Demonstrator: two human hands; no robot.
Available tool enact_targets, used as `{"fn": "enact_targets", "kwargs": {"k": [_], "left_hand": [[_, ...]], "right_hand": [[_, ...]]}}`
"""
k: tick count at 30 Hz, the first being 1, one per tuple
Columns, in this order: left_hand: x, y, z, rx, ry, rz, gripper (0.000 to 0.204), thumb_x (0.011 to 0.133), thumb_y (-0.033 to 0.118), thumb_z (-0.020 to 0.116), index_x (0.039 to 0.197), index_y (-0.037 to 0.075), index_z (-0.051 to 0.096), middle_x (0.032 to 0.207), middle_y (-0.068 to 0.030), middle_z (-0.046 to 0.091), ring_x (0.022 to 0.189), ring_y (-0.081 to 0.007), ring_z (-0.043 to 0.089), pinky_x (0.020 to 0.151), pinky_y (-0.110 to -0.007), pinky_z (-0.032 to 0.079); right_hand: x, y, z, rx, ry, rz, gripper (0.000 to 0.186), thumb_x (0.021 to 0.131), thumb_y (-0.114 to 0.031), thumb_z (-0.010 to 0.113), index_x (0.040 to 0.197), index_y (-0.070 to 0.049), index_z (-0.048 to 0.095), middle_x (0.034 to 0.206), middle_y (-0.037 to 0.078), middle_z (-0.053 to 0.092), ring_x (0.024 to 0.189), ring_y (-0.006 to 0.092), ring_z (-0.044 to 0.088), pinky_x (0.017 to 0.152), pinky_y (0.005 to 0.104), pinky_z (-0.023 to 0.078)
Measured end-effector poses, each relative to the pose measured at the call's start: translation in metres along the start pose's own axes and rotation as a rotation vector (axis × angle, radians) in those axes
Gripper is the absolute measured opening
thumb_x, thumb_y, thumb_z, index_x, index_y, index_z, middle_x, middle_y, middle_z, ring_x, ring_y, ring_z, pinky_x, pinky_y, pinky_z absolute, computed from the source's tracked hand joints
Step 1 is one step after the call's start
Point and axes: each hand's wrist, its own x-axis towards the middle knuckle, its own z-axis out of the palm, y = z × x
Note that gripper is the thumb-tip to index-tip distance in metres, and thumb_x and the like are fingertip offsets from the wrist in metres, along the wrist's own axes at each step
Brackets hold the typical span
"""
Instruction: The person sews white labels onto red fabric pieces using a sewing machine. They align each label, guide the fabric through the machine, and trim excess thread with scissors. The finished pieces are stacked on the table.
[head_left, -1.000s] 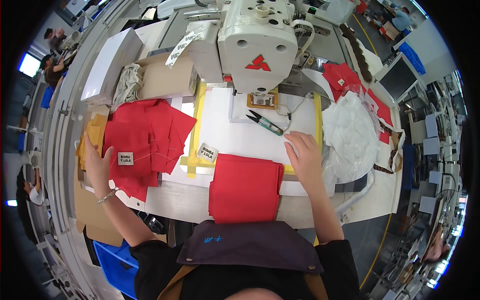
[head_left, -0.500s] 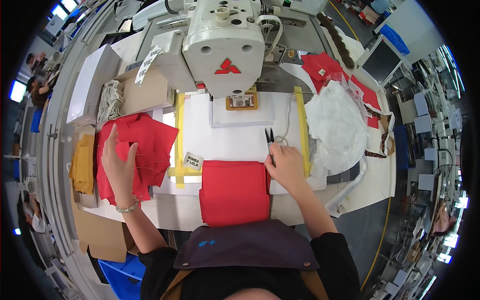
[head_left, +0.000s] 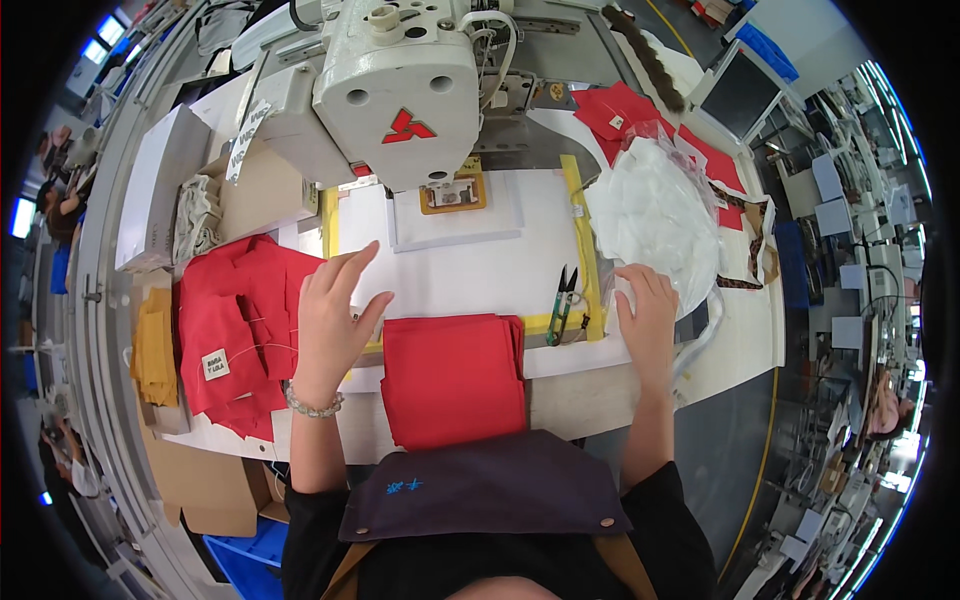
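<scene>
My left hand hovers between the red fabric pile on the left and the folded stack of red cloth, its fingers apart and nothing in them. On that pile lies a piece of red fabric bearing a square white label, with a loose thread trailing from it. My right hand is raised open and empty beside a white plastic bag. Between this hand and the stack, thread snips with dark blades and green handles rest at the yellow-taped edge, points away from me.
A large white sewing machine overhangs the far middle, above a clear frame. Boxes and yellow fabric pieces line the left side. More red pieces and a monitor are at far right.
My right hand has let go of the thread snips and moved right. My left hand has moved right, off the red pile. The white label, formerly beside the stack, is now on the left pile.
</scene>
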Motion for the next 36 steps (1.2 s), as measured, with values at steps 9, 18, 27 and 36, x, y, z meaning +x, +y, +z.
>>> {"fn": "enact_targets", "kwargs": {"k": [9,18,27,36], "left_hand": [[0.009,0.028,0.012,-0.107,-0.066,0.098,0.053,0.074,0.012,0.077,0.124,0.008,0.061,0.109,-0.0086,0.064,0.096,-0.0253,0.059,0.083,-0.036,0.043],[0.003,0.027,0.007,-0.126,-0.077,0.069,0.052,0.074,0.011,0.077,0.124,0.009,0.062,0.107,-0.008,0.065,0.094,-0.0243,0.059,0.081,-0.035,0.043],[-0.003,0.023,0.011,-0.16,-0.13,0.015,0.052,0.074,0.009,0.076,0.124,0.008,0.062,0.099,-0.0073,0.064,0.089,-0.0225,0.059,0.081,-0.035,0.044],[0.002,0.028,0.01,-0.361,-0.187,-0.059,0.057,0.074,0.006,0.077,0.128,0.008,0.06,0.101,-0.0073,0.064,0.084,-0.0176,0.062,0.073,-0.031,0.048]], "right_hand": [[0.039,0.035,-0.021,0.002,-0.578,-0.215,0.017,0.072,-0.009,0.07,0.084,-0.013,0.059,0.094,0.001,0.055,0.096,0.0216,0.052,0.087,0.0368,0.032],[0.069,0.041,-0.029,0.372,-0.847,0.008,0.015,0.071,-0.006,0.067,0.084,-0.006,0.06,0.069,0.005,0.058,0.069,0.0231,0.058,0.065,0.0349,0.043],[0.058,0.041,-0.018,0.065,-0.75,-0.121,0.012,0.071,-0.008,0.067,0.081,-0.006,0.06,0.075,0.009,0.062,0.07,0.0281,0.061,0.065,0.0397,0.047],[0.077,0.016,-0.028,0.428,-0.709,0.003,0.009,0.077,-0.006,0.068,0.082,-0.004,0.061,0.076,0.006,0.06,0.065,0.0156,0.059,0.06,0.03,0.045]]}}
